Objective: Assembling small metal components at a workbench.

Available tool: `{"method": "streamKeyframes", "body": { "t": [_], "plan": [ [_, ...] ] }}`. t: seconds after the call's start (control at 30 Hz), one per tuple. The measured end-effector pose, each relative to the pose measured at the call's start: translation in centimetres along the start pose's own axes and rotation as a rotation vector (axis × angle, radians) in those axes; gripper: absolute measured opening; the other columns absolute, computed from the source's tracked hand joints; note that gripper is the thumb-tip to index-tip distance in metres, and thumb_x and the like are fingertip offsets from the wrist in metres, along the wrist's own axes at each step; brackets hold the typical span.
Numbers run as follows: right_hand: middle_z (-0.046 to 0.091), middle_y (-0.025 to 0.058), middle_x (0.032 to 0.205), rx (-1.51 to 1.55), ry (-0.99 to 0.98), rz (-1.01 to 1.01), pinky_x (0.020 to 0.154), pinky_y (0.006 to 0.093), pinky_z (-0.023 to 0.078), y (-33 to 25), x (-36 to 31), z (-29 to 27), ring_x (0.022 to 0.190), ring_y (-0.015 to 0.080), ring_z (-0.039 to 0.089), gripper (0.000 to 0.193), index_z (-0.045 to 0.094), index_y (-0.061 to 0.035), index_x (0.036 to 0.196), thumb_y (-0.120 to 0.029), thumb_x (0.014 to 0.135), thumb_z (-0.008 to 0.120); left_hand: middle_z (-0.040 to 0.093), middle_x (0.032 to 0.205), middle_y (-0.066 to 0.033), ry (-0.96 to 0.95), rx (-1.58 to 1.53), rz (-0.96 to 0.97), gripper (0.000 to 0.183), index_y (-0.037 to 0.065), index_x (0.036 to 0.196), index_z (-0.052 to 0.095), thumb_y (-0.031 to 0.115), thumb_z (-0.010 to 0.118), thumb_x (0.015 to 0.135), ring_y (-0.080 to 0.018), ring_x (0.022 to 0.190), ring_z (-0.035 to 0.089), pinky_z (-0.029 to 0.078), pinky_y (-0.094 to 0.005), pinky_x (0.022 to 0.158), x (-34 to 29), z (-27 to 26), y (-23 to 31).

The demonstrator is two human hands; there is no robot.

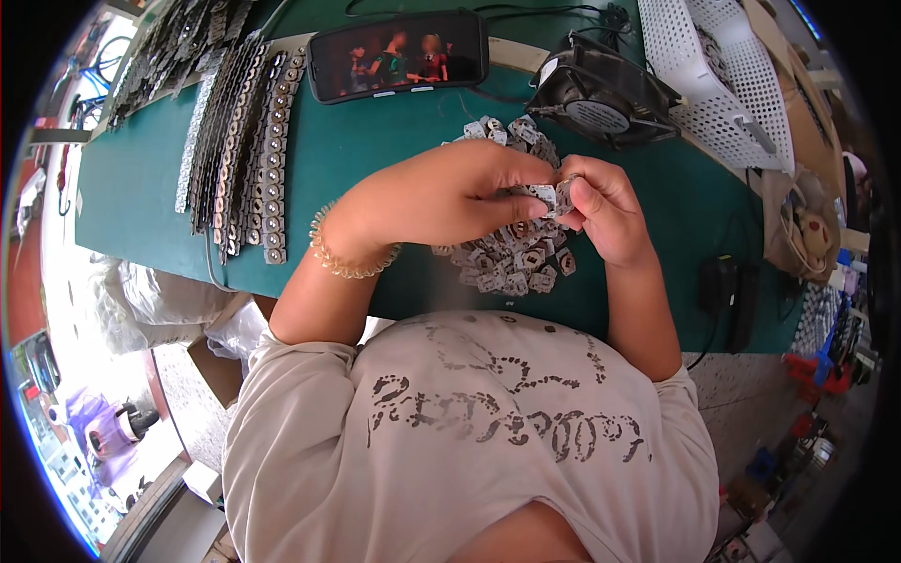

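Note:
Both my hands meet over a heap of small silvery metal plates (514, 267) on the green tabletop. My left hand (427, 197), with a coiled bracelet at its wrist, reaches across and pinches a small metal plate (542, 194) between thumb and fingers. Fingertips of my right hand (608, 208) close on another small metal plate (564, 196), right beside the first. The two plates touch or nearly touch; I cannot tell whether they are joined. Loose plates lie under and behind my hands, partly hidden by them.
Long strips of linked metal plates (272, 178) lie at the left, with more stacked behind. A phone (399, 56) showing a video stands at the back. Beside it are a black fan (601, 101) and a white perforated basket (718, 108). A black adapter (718, 281) lies at right.

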State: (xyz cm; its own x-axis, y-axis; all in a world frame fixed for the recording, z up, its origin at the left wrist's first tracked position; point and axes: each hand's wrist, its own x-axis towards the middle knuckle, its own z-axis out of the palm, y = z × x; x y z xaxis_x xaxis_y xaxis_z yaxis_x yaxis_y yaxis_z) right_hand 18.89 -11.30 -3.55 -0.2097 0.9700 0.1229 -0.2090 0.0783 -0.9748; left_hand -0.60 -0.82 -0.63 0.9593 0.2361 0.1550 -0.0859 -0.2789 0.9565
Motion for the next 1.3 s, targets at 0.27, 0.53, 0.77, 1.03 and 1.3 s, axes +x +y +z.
{"method": "streamKeyframes", "body": {
  "t": [0.27, 0.53, 0.77, 1.03, 1.3],
  "plan": [
    [0.041, -0.0040, 0.067, -0.516, 0.310, -0.106, 0.057, 0.0215, 0.032, 0.6, 0.7, 1.2, 0.065, 0.0038, 0.036, 0.021, 0.053, -0.0014, 0.082, -0.015, 0.098, 0.052, 0.055, 0.073, -0.0199, 0.196, 0.405, -0.142, 0.020, -0.002, 0.098, 0.057, 0.016, 0.060, 0.089, -0.0372, 0.065, 0.048, 0.039, -0.0392, 0.058, 0.1, 0.1, 0.0],
    [0.041, -0.0063, 0.068, -0.298, 0.471, -0.068, 0.056, 0.0218, 0.030, 1.4, 1.1, 1.0, 0.065, 0.0027, 0.034, 0.027, 0.050, -0.0013, 0.078, -0.018, 0.099, 0.049, 0.058, 0.079, -0.0213, 0.260, 0.530, -0.167, 0.022, 0.000, 0.101, 0.058, 0.017, 0.059, 0.087, -0.0411, 0.074, 0.054, 0.043, -0.0426, 0.062, 0.2, 0.5, 0.1],
    [0.043, -0.0068, 0.070, -0.208, 0.450, 0.069, 0.057, 0.0209, 0.032, 1.6, 1.4, 1.4, 0.066, 0.0016, 0.036, 0.026, 0.052, -0.0034, 0.079, -0.020, 0.099, 0.052, 0.059, 0.076, -0.0204, 0.286, 0.656, -0.148, 0.017, 0.001, 0.095, 0.060, 0.014, 0.059, 0.085, -0.0407, 0.074, 0.056, 0.044, -0.0450, 0.063, 0.6, 1.1, -0.6],
    [0.041, -0.0055, 0.067, -0.149, 0.536, 0.128, 0.056, 0.0228, 0.031, 1.6, 1.7, 1.7, 0.063, 0.0036, 0.036, 0.027, 0.052, -0.0031, 0.078, -0.021, 0.098, 0.050, 0.058, 0.069, -0.0200, 0.369, 0.720, -0.138, 0.012, 0.002, 0.090, 0.059, 0.012, 0.059, 0.084, -0.0407, 0.069, 0.057, 0.044, -0.0463, 0.060, 1.0, 1.8, -0.8],
    [0.038, -0.0081, 0.064, -0.040, 0.498, 0.158, 0.050, 0.0217, 0.026, 1.5, 1.7, 1.3, 0.058, 0.0018, 0.032, 0.028, 0.052, -0.0073, 0.075, -0.023, 0.098, 0.050, 0.059, 0.063, -0.0174, 0.411, 0.821, -0.086, 0.008, 0.002, 0.084, 0.057, 0.009, 0.058, 0.082, -0.0368, 0.062, 0.060, 0.046, -0.0450, 0.055, 1.2, 2.1, -1.1]
  ]
}}
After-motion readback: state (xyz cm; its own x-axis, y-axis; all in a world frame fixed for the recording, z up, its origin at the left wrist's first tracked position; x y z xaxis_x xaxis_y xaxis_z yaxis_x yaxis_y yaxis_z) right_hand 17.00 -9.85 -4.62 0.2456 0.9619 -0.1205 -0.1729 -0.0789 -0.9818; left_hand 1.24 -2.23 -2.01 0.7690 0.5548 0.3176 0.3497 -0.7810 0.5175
